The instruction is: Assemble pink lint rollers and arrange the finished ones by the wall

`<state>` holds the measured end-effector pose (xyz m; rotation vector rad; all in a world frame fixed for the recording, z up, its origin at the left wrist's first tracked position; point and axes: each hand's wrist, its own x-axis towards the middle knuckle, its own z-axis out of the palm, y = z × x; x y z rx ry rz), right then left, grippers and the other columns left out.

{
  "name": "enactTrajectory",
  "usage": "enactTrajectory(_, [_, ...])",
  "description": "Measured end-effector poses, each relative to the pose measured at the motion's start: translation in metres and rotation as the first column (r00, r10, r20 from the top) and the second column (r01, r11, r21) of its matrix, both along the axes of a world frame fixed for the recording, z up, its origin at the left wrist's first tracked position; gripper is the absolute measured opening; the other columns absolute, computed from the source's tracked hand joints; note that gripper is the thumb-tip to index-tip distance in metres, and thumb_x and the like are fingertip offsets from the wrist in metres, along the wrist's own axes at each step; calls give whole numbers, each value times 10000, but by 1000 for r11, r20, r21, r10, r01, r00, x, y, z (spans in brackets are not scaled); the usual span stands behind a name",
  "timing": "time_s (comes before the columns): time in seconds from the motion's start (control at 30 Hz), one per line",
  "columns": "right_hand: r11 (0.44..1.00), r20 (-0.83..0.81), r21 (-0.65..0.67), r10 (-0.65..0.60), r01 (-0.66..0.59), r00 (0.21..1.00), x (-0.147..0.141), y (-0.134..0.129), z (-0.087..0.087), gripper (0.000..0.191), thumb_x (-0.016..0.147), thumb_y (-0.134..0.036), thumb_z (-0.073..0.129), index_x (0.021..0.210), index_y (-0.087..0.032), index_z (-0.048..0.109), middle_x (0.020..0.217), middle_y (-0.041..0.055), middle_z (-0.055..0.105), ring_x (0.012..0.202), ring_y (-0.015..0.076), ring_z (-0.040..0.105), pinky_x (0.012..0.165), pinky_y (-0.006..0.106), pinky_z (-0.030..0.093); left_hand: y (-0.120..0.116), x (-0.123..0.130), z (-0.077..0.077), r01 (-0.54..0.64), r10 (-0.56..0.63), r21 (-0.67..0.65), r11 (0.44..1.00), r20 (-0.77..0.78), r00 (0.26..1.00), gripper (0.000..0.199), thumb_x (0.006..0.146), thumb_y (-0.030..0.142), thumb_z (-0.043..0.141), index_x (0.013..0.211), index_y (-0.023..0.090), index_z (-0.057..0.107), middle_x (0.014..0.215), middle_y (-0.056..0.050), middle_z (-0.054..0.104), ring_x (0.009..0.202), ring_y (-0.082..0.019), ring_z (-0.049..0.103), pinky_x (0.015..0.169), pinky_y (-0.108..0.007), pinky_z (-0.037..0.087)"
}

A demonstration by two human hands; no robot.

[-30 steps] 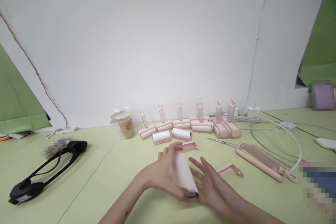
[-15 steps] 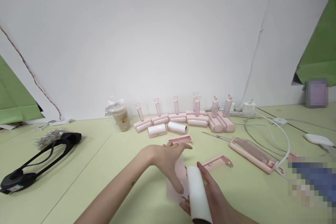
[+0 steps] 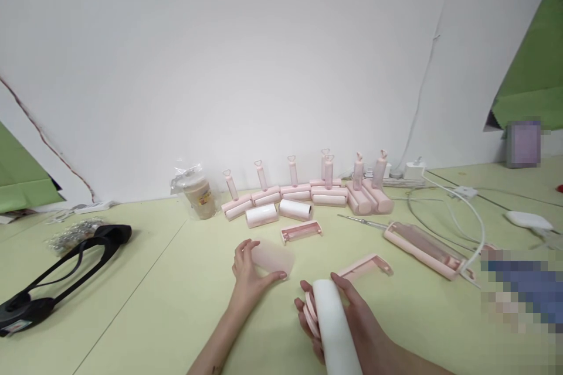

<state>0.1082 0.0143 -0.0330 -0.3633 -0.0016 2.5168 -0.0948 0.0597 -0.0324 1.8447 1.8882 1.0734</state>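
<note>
My left hand [image 3: 250, 275] curls round a translucent pale-pink plastic cover [image 3: 273, 258], thumb at its near edge and fingers at its far left. A white lint roller refill roll [image 3: 333, 325] is in my right hand [image 3: 360, 325], tilted along the palm. The same fingers also hold pink ring-shaped parts [image 3: 311, 312] against the roll's left side. Just beyond my right hand lies a pink roller frame piece [image 3: 365, 266]. Another pink frame piece [image 3: 301, 233] rests beyond the plastic cover.
Several pink lint rollers [image 3: 295, 192] line the wall, two white rolls [image 3: 263, 216] before them. A bagged drink cup [image 3: 200, 198] and black strapped frame [image 3: 65, 269] are leftward. Rightward lie a screwdriver [image 3: 365, 222], a larger pink roller case [image 3: 424, 249] and white cables [image 3: 477, 217].
My left hand has moved left, away from my right hand, carrying the plastic cover. The pink ring-shaped parts in my right hand now show. The view has shifted slightly.
</note>
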Motion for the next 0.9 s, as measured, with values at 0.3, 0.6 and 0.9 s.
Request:
enactTrajectory(0.3, [994,112,104,-22,10,994,5,-1,17,359,803,-510,469,997,-216,539,804,21,567,701,138,558,588,250,420,-9,9,-7,-93,100,41,995,-248,963,485,563,493,665,912,210,483,1029,-88,426,1022,-308,417,888,-465,291])
enactTrajectory(0.6, [926,397,376,-138,-24,907,15,0,37,417,821,-520,421,897,-140,576,617,22,581,552,138,544,619,281,437,-55,50,34,575,-523,-3,818,409,747,321,782,304,539,1093,243,491,1086,-64,513,1040,-221,452,912,-346,354])
enactTrajectory(0.9, [943,468,329,-119,-48,875,11,-14,37,504,808,-577,414,774,-111,603,673,45,587,592,128,546,582,241,441,-51,55,26,478,-234,-31,878,843,485,283,717,365,629,933,187,584,1011,-78,628,950,-210,555,808,-305,442])
